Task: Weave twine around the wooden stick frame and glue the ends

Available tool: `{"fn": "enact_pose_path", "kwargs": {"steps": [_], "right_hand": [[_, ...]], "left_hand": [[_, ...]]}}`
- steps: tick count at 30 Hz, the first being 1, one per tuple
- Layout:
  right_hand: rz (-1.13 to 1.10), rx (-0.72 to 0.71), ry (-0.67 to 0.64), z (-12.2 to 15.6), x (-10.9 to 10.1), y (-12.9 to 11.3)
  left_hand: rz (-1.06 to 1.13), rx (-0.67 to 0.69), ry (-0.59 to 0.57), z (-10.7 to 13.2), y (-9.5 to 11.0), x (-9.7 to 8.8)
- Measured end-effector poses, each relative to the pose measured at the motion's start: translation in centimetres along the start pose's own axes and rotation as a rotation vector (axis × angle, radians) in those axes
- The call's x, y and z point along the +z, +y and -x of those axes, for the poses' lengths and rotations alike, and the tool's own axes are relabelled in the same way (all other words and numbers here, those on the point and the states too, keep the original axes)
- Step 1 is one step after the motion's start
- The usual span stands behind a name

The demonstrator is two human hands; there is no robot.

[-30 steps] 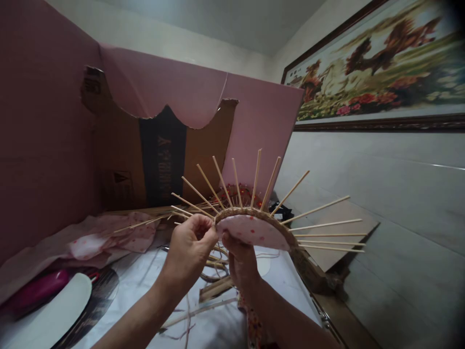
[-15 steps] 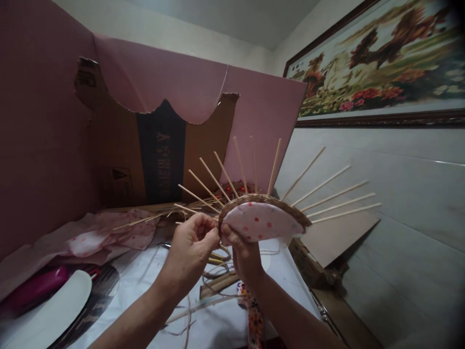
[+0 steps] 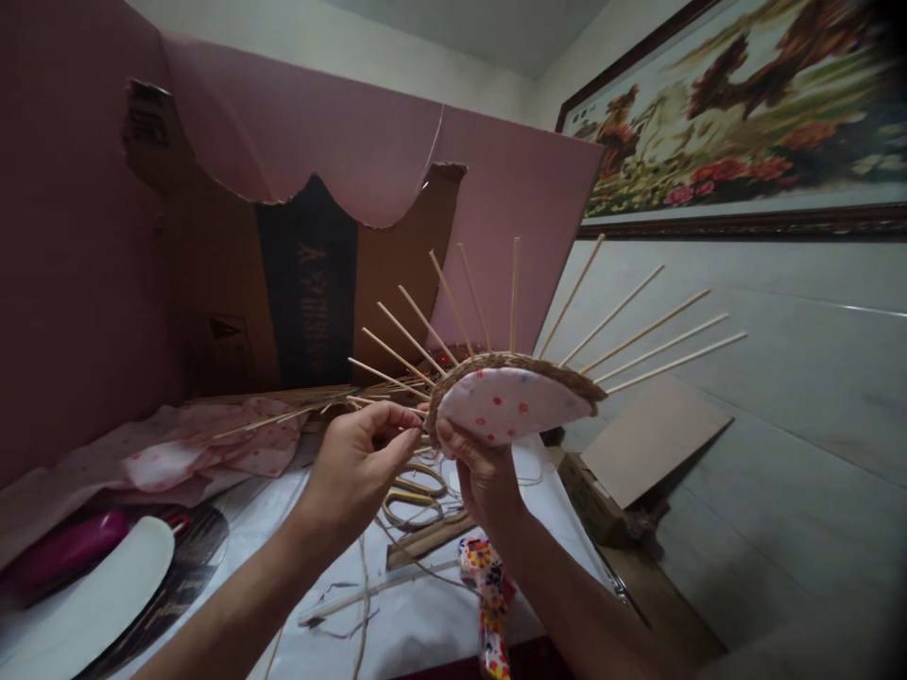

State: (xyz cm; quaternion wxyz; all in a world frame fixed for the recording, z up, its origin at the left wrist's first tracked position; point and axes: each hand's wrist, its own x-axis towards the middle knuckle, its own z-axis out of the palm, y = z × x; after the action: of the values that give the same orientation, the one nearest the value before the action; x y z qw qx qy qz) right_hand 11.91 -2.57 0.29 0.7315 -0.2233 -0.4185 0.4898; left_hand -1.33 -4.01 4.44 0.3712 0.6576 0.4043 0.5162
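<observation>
A half-round basket piece (image 3: 521,408), faced with white cloth with red dots, is up in front of me. Brown twine (image 3: 496,361) is woven along its curved edge, and several thin sticks (image 3: 515,293) fan out from it. My right hand (image 3: 490,484) grips its lower left part, thumb on the cloth and fingers behind. My left hand (image 3: 354,463) is closed in a pinch at the left end of the woven edge; what sits between the fingertips is too small to tell. Below lie scissors (image 3: 415,510) with yellow-lined handles and loose strands (image 3: 365,604).
On the white tabletop (image 3: 418,623) are a flower-patterned handle-like object (image 3: 491,604) and a flat brown strip (image 3: 429,540). Dotted cloth (image 3: 262,453) and a magenta object (image 3: 71,552) lie left. A torn cardboard box (image 3: 397,312) stands behind; a cardboard sheet (image 3: 656,444) is at right.
The piece has risen a little and turned slightly, its right-hand sticks now higher. My left hand stays pinched at its left end. More of the scissors shows below.
</observation>
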Motion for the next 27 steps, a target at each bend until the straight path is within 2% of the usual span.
{"fn": "enact_pose_path", "kwargs": {"steps": [4, 7, 10, 12, 14, 17, 19, 21, 23, 27], "right_hand": [[-0.005, -0.015, 0.042, -0.5, -0.2, -0.8], [0.005, -0.026, 0.082, -0.8, -0.4, -1.4], [-0.006, -0.03, 0.107, -1.0, -0.6, -1.8], [-0.023, 0.009, 0.076, -1.0, -0.7, -2.0], [-0.028, 0.056, 0.044, -0.9, -0.9, -2.0], [-0.041, 0.113, 0.053, -0.8, -1.2, -2.0], [-0.069, 0.158, 0.052, -0.7, -1.2, -2.1], [-0.087, 0.22, 0.015, -0.7, -1.1, -2.4], [-0.094, 0.272, -0.038, -0.5, -0.9, -2.6], [-0.079, 0.275, -0.074, 0.0, -0.5, -2.4]], "left_hand": [[-0.398, 0.218, 0.074, -0.3, 0.0, -2.3], [-0.549, 0.345, 0.18, -0.7, 0.0, -4.1], [-0.55, 0.398, 0.293, -1.1, 0.3, -5.4], [-0.484, 0.372, 0.357, -1.2, 0.7, -5.8], [-0.377, 0.312, 0.375, -1.3, 1.1, -6.0], [-0.075, 0.138, 0.291, -1.7, 1.3, -6.3], [0.171, -0.033, 0.134, -2.0, 1.1, -6.6], [0.324, -0.171, -0.028, -2.3, 0.5, -6.8], [0.346, -0.222, -0.088, -2.6, -0.1, -6.5], [0.284, -0.201, -0.06, -2.8, -1.3, -4.3]]}}
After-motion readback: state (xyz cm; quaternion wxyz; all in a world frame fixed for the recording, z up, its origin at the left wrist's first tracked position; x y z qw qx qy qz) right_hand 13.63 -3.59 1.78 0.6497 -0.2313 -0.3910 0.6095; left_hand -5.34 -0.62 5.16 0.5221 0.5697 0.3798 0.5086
